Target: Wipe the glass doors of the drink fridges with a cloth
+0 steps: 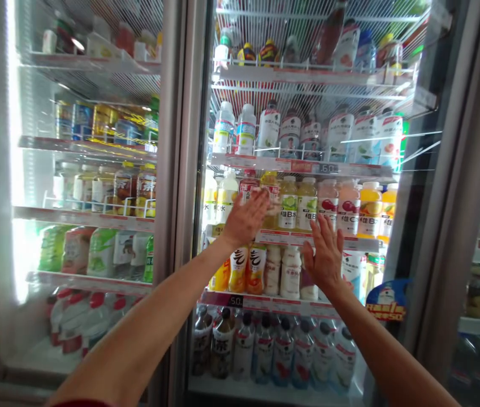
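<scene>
Both my arms reach into an open drinks fridge. My left hand (246, 217) is open with fingers stretched out, its fingertips at a red-labelled bottle (248, 186) and a yellow bottle (270, 186) on the middle shelf (362, 243). My right hand (327, 254) is open too, palm forward, over the front rail of that shelf. It sits below a green-labelled bottle (306, 204) and in front of white bottles (290, 271) on the shelf beneath. Neither hand holds anything.
The fridge door (430, 169) stands swung open at the right. A closed glass door (91, 186) at the left covers more shelves of drinks. Dark bottles (223, 342) fill the bottom shelf. A blue sticker (386, 302) is on the open door.
</scene>
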The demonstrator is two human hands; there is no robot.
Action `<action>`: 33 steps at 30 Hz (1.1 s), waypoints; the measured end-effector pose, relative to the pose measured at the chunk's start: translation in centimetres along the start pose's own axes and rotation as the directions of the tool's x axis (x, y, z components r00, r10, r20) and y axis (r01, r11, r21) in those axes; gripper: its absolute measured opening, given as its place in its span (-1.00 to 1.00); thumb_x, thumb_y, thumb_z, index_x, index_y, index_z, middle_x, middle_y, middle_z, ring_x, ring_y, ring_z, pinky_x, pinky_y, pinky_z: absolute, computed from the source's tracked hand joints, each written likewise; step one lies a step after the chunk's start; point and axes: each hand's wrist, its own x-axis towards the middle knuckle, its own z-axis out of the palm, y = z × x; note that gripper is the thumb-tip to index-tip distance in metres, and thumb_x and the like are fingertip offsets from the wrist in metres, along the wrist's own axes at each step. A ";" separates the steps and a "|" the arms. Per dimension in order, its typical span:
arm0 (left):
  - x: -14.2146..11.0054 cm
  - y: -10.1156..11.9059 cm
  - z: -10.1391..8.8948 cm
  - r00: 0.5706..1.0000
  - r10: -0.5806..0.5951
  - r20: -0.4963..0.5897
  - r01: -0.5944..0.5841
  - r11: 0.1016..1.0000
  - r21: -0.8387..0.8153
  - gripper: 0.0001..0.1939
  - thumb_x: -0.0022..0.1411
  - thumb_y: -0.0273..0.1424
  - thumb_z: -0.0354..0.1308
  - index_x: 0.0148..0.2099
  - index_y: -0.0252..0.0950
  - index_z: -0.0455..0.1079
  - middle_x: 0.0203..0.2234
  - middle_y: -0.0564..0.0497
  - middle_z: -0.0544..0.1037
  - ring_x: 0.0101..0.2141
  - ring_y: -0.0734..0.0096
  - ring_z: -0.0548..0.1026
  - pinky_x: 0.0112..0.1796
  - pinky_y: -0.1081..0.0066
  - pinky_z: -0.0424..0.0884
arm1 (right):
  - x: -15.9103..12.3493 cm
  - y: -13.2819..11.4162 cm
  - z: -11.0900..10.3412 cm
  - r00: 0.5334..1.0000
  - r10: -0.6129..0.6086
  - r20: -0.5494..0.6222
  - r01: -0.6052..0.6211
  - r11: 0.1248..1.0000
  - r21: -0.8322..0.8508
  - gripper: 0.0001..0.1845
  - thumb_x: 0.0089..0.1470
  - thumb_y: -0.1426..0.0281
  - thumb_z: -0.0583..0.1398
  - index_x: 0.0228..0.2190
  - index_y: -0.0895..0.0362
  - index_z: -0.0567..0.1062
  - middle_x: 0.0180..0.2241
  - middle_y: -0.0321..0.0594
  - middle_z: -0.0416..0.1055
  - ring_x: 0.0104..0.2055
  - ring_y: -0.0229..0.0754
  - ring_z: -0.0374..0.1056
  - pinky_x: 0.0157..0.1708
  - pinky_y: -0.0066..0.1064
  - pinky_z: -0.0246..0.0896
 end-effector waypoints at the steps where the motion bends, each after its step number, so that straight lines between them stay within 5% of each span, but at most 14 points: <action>1: 0.4 -0.8 -0.2 0.991 -0.124 -0.048 0.125 0.992 0.008 -0.50 0.24 -0.40 -0.13 0.22 -0.27 0.05 0.18 -0.11 0.17 0.20 0.24 0.07 0.20 -0.03 -0.21 | 0.1 0.1 -0.1 1.000 0.002 0.003 -0.002 1.000 -0.001 -0.34 0.10 0.40 0.01 0.21 0.02 -0.06 0.23 -0.12 -0.02 0.27 -0.06 -0.11 0.20 0.02 -0.25; 3: 1.2 -2.0 -0.3 0.915 -0.370 -0.162 0.374 0.927 -0.003 -0.48 0.23 -0.41 -0.14 0.24 -0.31 0.03 0.19 -0.16 0.14 0.21 0.16 0.04 0.19 -0.08 -0.24 | 0.2 0.3 -0.4 1.000 0.022 0.004 -0.022 1.000 -0.007 -0.35 0.10 0.40 0.01 0.21 0.02 -0.05 0.23 -0.12 -0.02 0.27 -0.06 -0.11 0.20 0.02 -0.25; 5: 1.6 -1.7 0.1 0.896 -0.403 -0.189 0.408 0.913 -0.014 -0.47 0.22 -0.42 -0.14 0.25 -0.30 0.01 0.20 -0.16 0.12 0.22 0.16 0.02 0.20 -0.07 -0.23 | 0.4 0.4 -0.5 0.999 0.042 -0.001 -0.042 0.999 -0.013 -0.35 0.11 0.40 0.01 0.21 0.02 -0.05 0.23 -0.11 -0.02 0.27 -0.06 -0.12 0.20 0.01 -0.24; 8: 1.4 0.9 1.1 0.999 -0.008 -0.050 0.008 1.000 -0.009 -0.46 0.23 -0.42 -0.13 0.25 -0.23 -0.02 0.19 -0.07 0.15 0.22 0.30 0.02 0.21 0.04 -0.16 | 0.6 0.0 -0.4 0.999 0.034 -0.009 -0.035 0.999 -0.010 -0.34 0.10 0.41 0.01 0.21 0.02 -0.06 0.23 -0.11 -0.02 0.27 -0.06 -0.12 0.20 0.01 -0.23; 10: 1.4 1.8 1.5 0.981 0.193 0.010 -0.192 0.981 -0.018 -0.47 0.24 -0.42 -0.12 0.25 -0.19 -0.03 0.18 -0.03 0.17 0.22 0.36 0.03 0.21 0.08 -0.15 | 0.6 -0.3 -0.3 1.000 0.009 -0.010 -0.009 1.000 -0.007 -0.34 0.10 0.41 0.02 0.21 0.03 -0.06 0.23 -0.11 -0.01 0.27 -0.06 -0.11 0.19 0.01 -0.23; 11: 1.5 1.7 1.4 0.982 0.187 0.000 -0.187 0.982 -0.010 -0.48 0.24 -0.41 -0.13 0.25 -0.19 -0.02 0.18 -0.03 0.18 0.21 0.36 0.04 0.21 0.08 -0.16 | 0.5 -0.3 -0.3 1.000 -0.001 -0.007 0.001 1.000 -0.007 -0.34 0.10 0.41 0.02 0.21 0.03 -0.06 0.23 -0.11 0.00 0.27 -0.06 -0.11 0.20 0.02 -0.24; 13: 1.9 0.4 0.9 0.994 -0.028 -0.101 0.031 0.999 0.026 -0.49 0.24 -0.41 -0.13 0.25 -0.23 -0.01 0.18 -0.08 0.17 0.21 0.31 0.05 0.21 0.04 -0.20 | 0.5 0.2 -0.4 1.000 0.000 -0.002 0.000 1.000 -0.014 -0.34 0.10 0.41 0.02 0.21 0.03 -0.05 0.23 -0.11 0.00 0.27 -0.05 -0.10 0.19 0.02 -0.23; 16: 2.3 -0.9 0.4 0.912 -0.338 -0.233 0.351 0.936 0.016 -0.48 0.24 -0.39 -0.13 0.25 -0.28 -0.01 0.19 -0.15 0.13 0.21 0.24 0.04 0.21 0.01 -0.24 | 0.4 1.0 -0.6 0.999 0.036 -0.018 -0.037 0.999 -0.023 -0.35 0.10 0.41 0.02 0.21 0.01 -0.04 0.23 -0.13 -0.01 0.26 -0.04 -0.08 0.19 0.02 -0.20; 21: 1.6 4.6 2.1 0.982 -0.164 -0.089 0.159 0.985 -0.062 -0.47 0.28 -0.39 -0.19 0.28 -0.28 -0.12 0.19 -0.09 0.17 0.22 0.35 0.01 0.23 0.13 -0.17 | 1.0 -0.8 -0.2 1.000 -0.019 -0.020 0.022 0.991 0.131 -0.35 0.11 0.48 -0.04 0.21 -0.05 -0.07 0.24 -0.21 -0.02 0.26 -0.08 -0.08 0.19 0.03 -0.14; 24: 1.2 6.9 2.7 0.959 -0.260 -0.108 0.245 0.960 -0.137 -0.40 0.29 -0.36 -0.22 0.30 -0.36 -0.32 0.22 -0.18 0.08 0.24 0.35 -0.06 0.22 0.17 -0.11 | 2.0 -3.4 0.8 0.995 -0.093 -0.020 0.094 0.931 0.352 -0.37 0.12 0.51 -0.09 0.21 -0.05 -0.07 0.23 -0.23 -0.02 0.25 -0.16 -0.03 0.18 -0.10 0.00; 27: 0.1 5.6 1.6 0.974 -0.202 -0.098 0.175 0.958 -0.228 -0.29 0.26 -0.27 -0.18 0.30 -0.38 -0.45 0.24 -0.24 -0.02 0.25 0.30 -0.13 0.20 0.15 -0.07 | 3.6 -5.7 2.4 0.998 -0.058 0.013 0.046 0.891 0.451 -0.42 0.15 0.45 -0.13 0.21 0.07 -0.04 0.22 -0.17 0.00 0.25 -0.20 -0.04 0.17 -0.16 0.05; 30: -2.0 2.5 -0.1 0.997 -0.054 -0.051 0.040 0.972 -0.230 -0.23 0.21 -0.22 -0.08 0.31 -0.34 -0.40 0.24 -0.24 -0.03 0.25 0.22 -0.12 0.20 0.07 -0.12 | 5.4 -7.7 4.1 0.999 0.001 0.052 -0.020 0.930 0.367 -0.46 0.16 0.35 -0.12 0.17 0.17 0.07 0.22 -0.11 0.01 0.28 -0.15 -0.16 0.22 -0.12 -0.07; 33: -4.1 -0.6 -1.0 0.984 -0.143 -0.101 0.127 0.980 -0.155 -0.29 0.22 -0.27 -0.07 0.31 -0.32 -0.29 0.23 -0.25 0.00 0.25 0.19 -0.11 0.19 0.03 -0.16 | 7.1 -9.7 5.8 0.995 0.065 0.082 -0.082 0.973 0.217 -0.48 0.13 0.28 -0.05 0.11 0.16 0.18 0.23 -0.13 -0.01 0.31 -0.03 -0.27 0.24 0.01 -0.20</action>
